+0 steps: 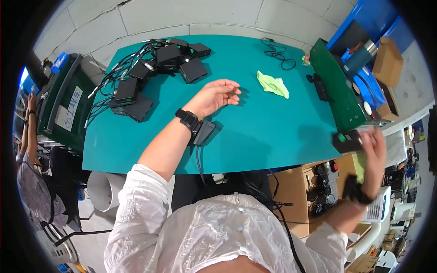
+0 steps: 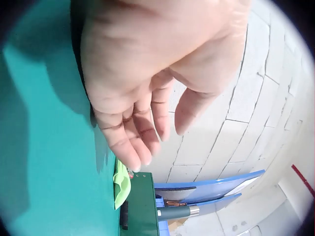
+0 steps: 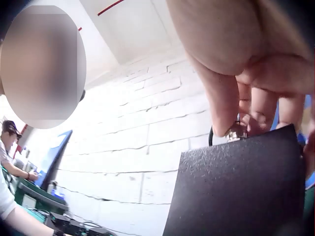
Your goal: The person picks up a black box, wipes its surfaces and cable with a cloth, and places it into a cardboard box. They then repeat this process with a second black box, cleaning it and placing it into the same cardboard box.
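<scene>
My left hand (image 1: 215,97) hovers over the green tabletop (image 1: 255,132), fingers loosely bent with nothing in them; the left wrist view shows the same bare hand (image 2: 147,83). Off the table's right front corner, my right hand (image 1: 375,150) holds a flat black box (image 1: 348,142) with a green dot. Up close in the right wrist view, fingertips pinch a metal connector (image 3: 237,132) at the upper edge of that box (image 3: 238,187). Several similar black boxes (image 1: 169,55) with cables are piled at the back left. A light-green cloth (image 1: 273,84) lies right of my left hand.
A green metal bin (image 1: 332,86) borders the table's right side, with a bottle (image 1: 359,59) beyond it. A coiled black cable (image 1: 280,54) lies at the back. Below the front right edge stands a cardboard box (image 1: 291,195). Another person (image 3: 15,147) works in the background.
</scene>
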A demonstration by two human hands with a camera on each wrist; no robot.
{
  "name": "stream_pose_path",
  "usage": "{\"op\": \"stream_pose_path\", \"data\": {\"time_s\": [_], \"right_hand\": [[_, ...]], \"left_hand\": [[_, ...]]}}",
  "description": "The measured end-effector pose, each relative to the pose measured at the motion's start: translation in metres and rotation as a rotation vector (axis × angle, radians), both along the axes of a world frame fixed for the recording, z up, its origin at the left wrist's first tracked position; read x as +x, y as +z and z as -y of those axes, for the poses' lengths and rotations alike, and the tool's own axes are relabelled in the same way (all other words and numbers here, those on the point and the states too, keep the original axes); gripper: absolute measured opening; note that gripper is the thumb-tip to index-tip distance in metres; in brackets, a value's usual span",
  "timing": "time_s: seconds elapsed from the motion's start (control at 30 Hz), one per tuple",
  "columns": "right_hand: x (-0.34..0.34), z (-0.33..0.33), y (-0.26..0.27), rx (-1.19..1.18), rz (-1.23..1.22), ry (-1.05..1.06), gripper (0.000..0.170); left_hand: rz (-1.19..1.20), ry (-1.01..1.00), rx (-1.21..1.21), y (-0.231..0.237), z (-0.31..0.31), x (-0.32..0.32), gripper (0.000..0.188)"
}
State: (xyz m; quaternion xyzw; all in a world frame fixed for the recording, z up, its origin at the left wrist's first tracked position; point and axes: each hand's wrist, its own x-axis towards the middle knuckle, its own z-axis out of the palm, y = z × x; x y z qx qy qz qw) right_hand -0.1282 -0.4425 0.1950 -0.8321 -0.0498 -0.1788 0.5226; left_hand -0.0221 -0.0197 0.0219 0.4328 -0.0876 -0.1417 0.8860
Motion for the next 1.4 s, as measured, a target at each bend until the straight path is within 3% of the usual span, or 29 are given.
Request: {"op": "stream_pose_path", "data": {"time_s": [0.07,0.13,0.23,0.37,0.43,0.53,0.73,0.83,0.97,1.03,1.17,1.23,1.27,1.33,1.37,1.4], "right_hand": [[0.05,-0.058,0.003,-0.14,-0.073,0.26,0.022],[0.102,-0.107,-0.027,-0.025,-0.206,0.34,0.022],[0.168,-0.163,-0.088,0.259,-0.363,0.624,0.018],[0.187,-0.215,-0.128,0.448,-0.612,0.713,0.023],[0.184,-0.227,-0.138,0.536,-0.684,0.895,0.028],[0.183,-0.23,-0.151,0.68,-0.735,0.991,0.031],[0.181,-0.228,-0.151,0.7,-0.69,0.971,0.031],[0.18,-0.227,-0.15,0.695,-0.592,1.024,0.031],[0.175,-0.227,-0.147,0.668,-0.575,1.061,0.032],[0.173,-0.23,-0.147,0.598,-0.559,1.036,0.034],[0.172,-0.235,-0.147,0.537,-0.456,0.949,0.032],[0.185,-0.227,-0.15,0.135,-0.089,0.639,0.031],[0.191,-0.218,-0.152,0.133,-0.082,0.644,0.031],[0.204,-0.198,-0.16,-0.69,0.329,0.186,0.031],[0.208,-0.19,-0.165,-0.689,0.334,0.186,0.031],[0.21,-0.185,-0.168,-0.821,0.176,0.154,0.032]], "left_hand": [[0.034,-0.024,0.038,0.006,-0.002,-0.004,0.022],[0.043,-0.003,0.065,0.008,-0.005,-0.006,0.025],[-0.017,0.066,0.01,0.009,-0.002,-0.007,0.028],[-0.133,-0.026,-0.127,0.007,-0.004,-0.005,0.034],[-0.189,-0.098,-0.177,0.003,-0.006,-0.005,0.037],[-0.185,-0.03,0.029,0.011,0.003,-0.008,0.039],[-0.175,-0.019,0.073,0.019,0.006,-0.011,0.039],[-0.155,0.016,0.084,0.017,0.007,-0.008,0.052],[-0.086,0.001,0.119,0.023,0.006,-0.014,0.055],[-0.06,-0.075,0.205,0.023,0.001,-0.014,0.06],[-0.066,-0.037,0.17,0.027,-0.001,-0.015,0.06],[-0.047,0.025,0.23,0.028,-0.003,-0.015,0.059],[-0.04,0.03,0.231,0.029,-0.004,-0.015,0.059],[-0.012,0.067,0.204,0.027,-0.004,-0.014,0.056],[-0.007,0.07,0.206,0.026,-0.005,-0.013,0.056],[-0.016,0.082,0.217,0.024,-0.005,-0.012,0.054]]}}
